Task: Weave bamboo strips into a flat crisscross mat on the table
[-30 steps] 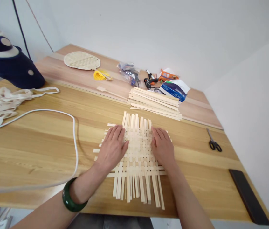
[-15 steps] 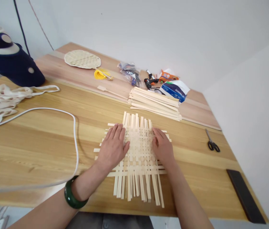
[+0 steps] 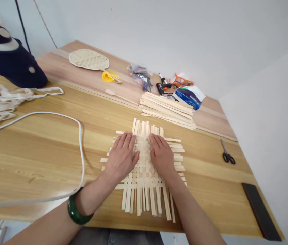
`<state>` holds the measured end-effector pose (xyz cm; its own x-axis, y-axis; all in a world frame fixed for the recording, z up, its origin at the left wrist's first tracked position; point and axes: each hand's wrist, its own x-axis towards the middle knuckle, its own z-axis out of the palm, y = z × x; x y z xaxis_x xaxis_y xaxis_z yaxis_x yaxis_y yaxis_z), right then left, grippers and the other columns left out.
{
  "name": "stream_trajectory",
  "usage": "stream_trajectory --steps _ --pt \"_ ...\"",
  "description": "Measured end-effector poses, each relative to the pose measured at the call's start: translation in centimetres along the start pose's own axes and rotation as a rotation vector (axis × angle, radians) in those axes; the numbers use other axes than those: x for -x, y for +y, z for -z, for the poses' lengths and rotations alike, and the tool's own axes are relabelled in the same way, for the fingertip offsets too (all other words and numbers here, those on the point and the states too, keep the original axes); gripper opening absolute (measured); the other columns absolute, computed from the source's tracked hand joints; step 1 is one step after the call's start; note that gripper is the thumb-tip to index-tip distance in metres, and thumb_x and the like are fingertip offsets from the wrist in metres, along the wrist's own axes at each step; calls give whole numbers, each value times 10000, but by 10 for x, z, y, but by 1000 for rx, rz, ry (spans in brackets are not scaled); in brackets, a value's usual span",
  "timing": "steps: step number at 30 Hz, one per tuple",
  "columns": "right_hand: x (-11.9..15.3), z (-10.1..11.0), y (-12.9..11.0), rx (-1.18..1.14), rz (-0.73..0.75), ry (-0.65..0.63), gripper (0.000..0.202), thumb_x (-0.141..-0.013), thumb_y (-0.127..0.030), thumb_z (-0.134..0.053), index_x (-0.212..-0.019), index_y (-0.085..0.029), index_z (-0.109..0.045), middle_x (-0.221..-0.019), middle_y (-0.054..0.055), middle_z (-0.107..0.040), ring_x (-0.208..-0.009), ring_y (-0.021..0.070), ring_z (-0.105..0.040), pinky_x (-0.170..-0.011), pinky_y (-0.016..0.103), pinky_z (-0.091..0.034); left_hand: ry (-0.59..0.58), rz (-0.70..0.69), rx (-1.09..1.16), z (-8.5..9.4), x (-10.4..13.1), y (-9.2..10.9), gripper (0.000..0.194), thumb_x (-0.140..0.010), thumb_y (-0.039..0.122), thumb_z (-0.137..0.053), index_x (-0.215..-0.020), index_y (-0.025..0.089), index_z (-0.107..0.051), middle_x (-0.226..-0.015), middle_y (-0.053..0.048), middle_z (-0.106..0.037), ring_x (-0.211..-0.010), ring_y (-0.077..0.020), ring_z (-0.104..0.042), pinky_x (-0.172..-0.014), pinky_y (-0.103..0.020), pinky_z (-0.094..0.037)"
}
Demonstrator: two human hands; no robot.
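A mat of woven pale bamboo strips [image 3: 144, 166] lies flat on the wooden table, its loose strip ends sticking out on every side. My left hand [image 3: 122, 153] rests palm down on the mat's left part, fingers stretched out toward its far edge and thumb pointing inward. On the right part of the weave lies my right hand [image 3: 162, 153], fingers extended and pointing away from me. Neither hand grasps a strip. The weave under both palms is hidden. A green bangle [image 3: 77, 207] circles my left wrist.
Behind the mat lies a stack of loose strips [image 3: 168, 109]. Scissors [image 3: 227, 153] and a dark flat bar [image 3: 260, 211] are at the right. A white cord [image 3: 80, 146] loops at the left by a heap of white tape [image 3: 3, 102]. Farther back are a woven fan [image 3: 89, 59] and a glue gun [image 3: 162, 87].
My right hand has moved left across the mat, from its right edge toward the middle, uncovering strip ends on the right. My left hand has stayed in place.
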<state>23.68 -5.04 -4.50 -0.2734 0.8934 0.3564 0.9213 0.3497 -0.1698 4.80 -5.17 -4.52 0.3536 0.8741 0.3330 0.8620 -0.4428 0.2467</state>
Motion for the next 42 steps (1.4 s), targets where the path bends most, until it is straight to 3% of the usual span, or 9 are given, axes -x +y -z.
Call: stream_trajectory --steps 7,11,16,25,30,37,42 --pt "-2 4 0 -62 -27 27 573 -863 -55 -379 -1408 -169 -515 -1377 83 -600 -1304 215 -503 -1106 429 -459 -19 14 6 1 0 2 477 -962 313 -428 -1366 85 -536 -1438 -208 -515 -1375 -350 -442 -1135 -515 -368" --pt "-10 10 -1 -33 -13 93 462 -851 -56 -413 -1245 -166 -628 -1360 92 -603 -1335 237 -462 -1133 459 -417 -11 -3 -27 1 0 2 478 -958 313 -443 -1354 66 -545 -1418 -216 -532 -1359 -359 -460 -1128 -507 -381" --pt "-18 6 -3 46 33 40 382 -826 -46 -451 -1107 -174 -675 -1435 77 -547 -1386 270 -399 -1147 504 -372 -4 -3 -16 0 1 2 478 -960 308 -438 -1352 57 -548 -1416 -220 -533 -1356 -362 -463 -1126 -510 -385" --pt "-15 -11 -1 -29 -22 63 511 -827 4 -367 -1233 -166 -626 -1378 84 -595 -1383 215 -422 -1147 451 -398 -9 17 -1 0 1 2 474 -961 307 -436 -1355 65 -541 -1418 -203 -538 -1368 -347 -455 -1142 -495 -370" --pt "-11 -6 -3 -13 -24 140 545 -818 -1 -368 -1289 -150 -599 -1361 104 -595 -1338 230 -462 -1137 468 -413 -5 34 8 0 1 2 529 -962 318 -431 -1391 10 -475 -1440 -218 -510 -1379 -334 -438 -1166 -477 -342" --pt "-8 -7 -4 -73 -42 81 466 -849 -10 -378 -1176 -168 -671 -1269 112 -646 -1263 233 -523 -1089 449 -462 1 22 0 0 0 1 512 -949 314 -445 -1360 13 -500 -1401 -224 -537 -1348 -352 -463 -1140 -491 -369" --pt "-5 5 3 -92 -164 145 534 -853 -55 -359 -1336 -165 -559 -1341 105 -607 -1278 221 -525 -1092 435 -458 -17 32 7 1 0 2 514 -957 323 -431 -1367 19 -497 -1409 -216 -535 -1358 -344 -457 -1145 -486 -367"
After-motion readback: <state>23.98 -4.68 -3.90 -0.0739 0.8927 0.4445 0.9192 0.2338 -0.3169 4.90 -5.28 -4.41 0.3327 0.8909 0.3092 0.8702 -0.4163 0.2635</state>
